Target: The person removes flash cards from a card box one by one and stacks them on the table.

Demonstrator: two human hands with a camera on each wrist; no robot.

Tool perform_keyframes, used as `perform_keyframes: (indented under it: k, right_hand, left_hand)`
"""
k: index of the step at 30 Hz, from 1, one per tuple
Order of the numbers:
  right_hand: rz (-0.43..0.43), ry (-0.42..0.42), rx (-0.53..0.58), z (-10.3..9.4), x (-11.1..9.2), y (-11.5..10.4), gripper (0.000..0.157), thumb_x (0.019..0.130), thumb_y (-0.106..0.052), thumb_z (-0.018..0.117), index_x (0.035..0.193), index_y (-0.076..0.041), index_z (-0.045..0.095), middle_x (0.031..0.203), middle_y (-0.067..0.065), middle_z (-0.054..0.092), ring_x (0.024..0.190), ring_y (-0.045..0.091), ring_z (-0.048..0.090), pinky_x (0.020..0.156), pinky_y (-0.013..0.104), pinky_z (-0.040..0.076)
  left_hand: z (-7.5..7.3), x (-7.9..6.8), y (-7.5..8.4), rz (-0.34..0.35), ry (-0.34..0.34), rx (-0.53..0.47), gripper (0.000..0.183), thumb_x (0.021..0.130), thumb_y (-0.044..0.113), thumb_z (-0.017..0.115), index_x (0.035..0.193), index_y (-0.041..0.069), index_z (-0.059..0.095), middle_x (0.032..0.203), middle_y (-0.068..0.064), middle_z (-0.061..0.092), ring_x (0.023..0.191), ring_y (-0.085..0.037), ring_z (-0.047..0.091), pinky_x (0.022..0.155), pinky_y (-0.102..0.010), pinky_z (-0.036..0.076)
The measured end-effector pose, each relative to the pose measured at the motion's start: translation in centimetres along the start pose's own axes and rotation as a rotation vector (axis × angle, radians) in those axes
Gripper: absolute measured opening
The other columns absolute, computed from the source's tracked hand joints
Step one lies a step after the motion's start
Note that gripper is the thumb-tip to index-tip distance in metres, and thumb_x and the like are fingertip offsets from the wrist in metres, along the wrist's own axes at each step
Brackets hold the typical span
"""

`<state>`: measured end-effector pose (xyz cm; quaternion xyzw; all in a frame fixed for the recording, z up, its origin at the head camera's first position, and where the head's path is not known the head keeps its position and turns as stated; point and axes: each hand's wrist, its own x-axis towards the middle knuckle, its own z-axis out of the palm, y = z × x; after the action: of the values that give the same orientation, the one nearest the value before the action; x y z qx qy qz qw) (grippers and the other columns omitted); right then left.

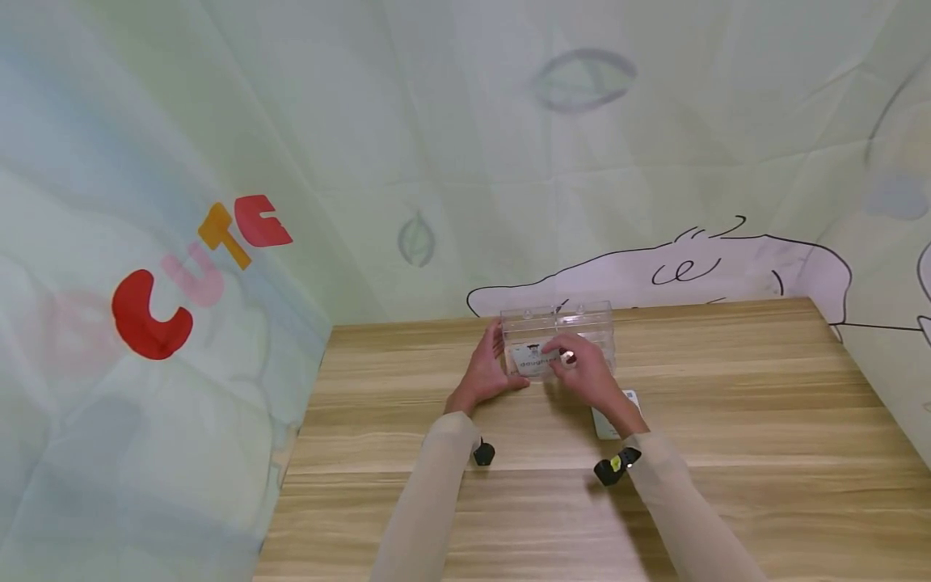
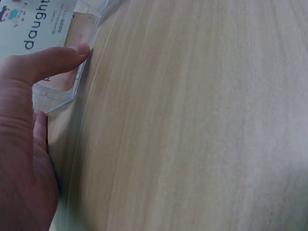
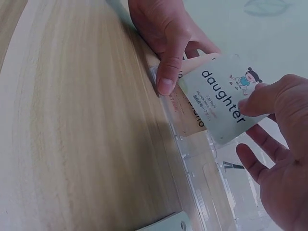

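A pale green word card reading "daughter" point(image 3: 216, 113), with a small cartoon figure, is pinched between the thumb and fingers of my right hand point(image 1: 584, 373). The card is tilted over the left section of a clear plastic box point(image 1: 527, 323). Beneath it in that section lies a peach card point(image 3: 191, 124) with partly covered lettering. My left hand point(image 1: 486, 372) grips the box's left end, its thumb point(image 2: 62, 60) on the front edge and its other fingers round the side. Part of the box's right section is hidden behind my right hand in the head view.
Another pale card point(image 1: 606, 426) lies on the wooden table point(image 1: 727, 388), partly under my right forearm. The box stands near the table's back edge, close to a printed cloth backdrop point(image 1: 436, 162). Small black devices point(image 1: 483, 453) sit on both wrists.
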<state>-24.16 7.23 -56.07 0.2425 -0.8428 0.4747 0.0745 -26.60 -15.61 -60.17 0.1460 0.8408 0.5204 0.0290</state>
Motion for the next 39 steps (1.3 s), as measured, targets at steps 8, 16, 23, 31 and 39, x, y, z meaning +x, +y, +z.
perform_keyframes:
  k: [8,16,23,31,39]
  right_hand:
    - [0.047,0.026,0.046,-0.7,-0.2,-0.3,0.025,0.089,0.012,0.068,0.11,-0.002,0.073,0.117,0.015,0.07,0.103,0.032,0.068,0.082,0.043,0.064]
    - [0.101,0.014,0.054,-2.5,-0.7,-0.5,0.037,0.092,0.009,0.07,0.126,-0.006,0.069,0.132,0.017,0.065,0.103,0.037,0.07,0.085,0.045,0.064]
    - [0.121,0.027,0.005,-4.7,-1.6,-0.4,0.044,0.094,0.005,0.071,0.135,-0.009,0.064,0.133,0.017,0.064,0.098,0.036,0.071,0.081,0.045,0.065]
    - [0.119,0.014,-0.046,-7.2,-3.4,-0.1,0.046,0.094,0.004,0.071,0.138,-0.008,0.061,0.134,0.018,0.063,0.096,0.033,0.071,0.08,0.045,0.065]
    - [0.146,0.002,-0.102,-9.2,-5.6,0.4,0.045,0.092,0.007,0.071,0.135,-0.001,0.062,0.129,0.023,0.063,0.093,0.035,0.071,0.078,0.045,0.065]
  left_hand:
    - [0.0,0.0,-0.1,-0.023,-0.01,0.004,0.126,0.067,0.008,0.098,0.163,0.016,0.016,0.159,-0.016,0.04,0.147,-0.026,0.04,0.121,-0.03,0.035]
    - [-0.1,-0.1,0.0,-0.035,-0.018,0.021,0.127,0.069,0.014,0.098,0.164,0.016,0.014,0.161,-0.013,0.038,0.148,-0.024,0.04,0.121,-0.028,0.034]
    - [0.0,0.0,-0.1,-0.024,-0.017,0.032,0.128,0.068,0.012,0.098,0.164,0.014,0.013,0.16,-0.017,0.039,0.147,-0.028,0.041,0.121,-0.031,0.035]
    - [-0.1,-0.1,0.0,-0.037,-0.02,0.05,0.128,0.069,0.014,0.098,0.164,0.016,0.013,0.161,-0.017,0.038,0.147,-0.029,0.04,0.121,-0.034,0.035]
    - [-0.2,-0.1,-0.2,-0.055,-0.017,0.049,0.128,0.069,0.015,0.098,0.165,0.018,0.012,0.161,-0.014,0.038,0.147,-0.026,0.041,0.121,-0.03,0.035]
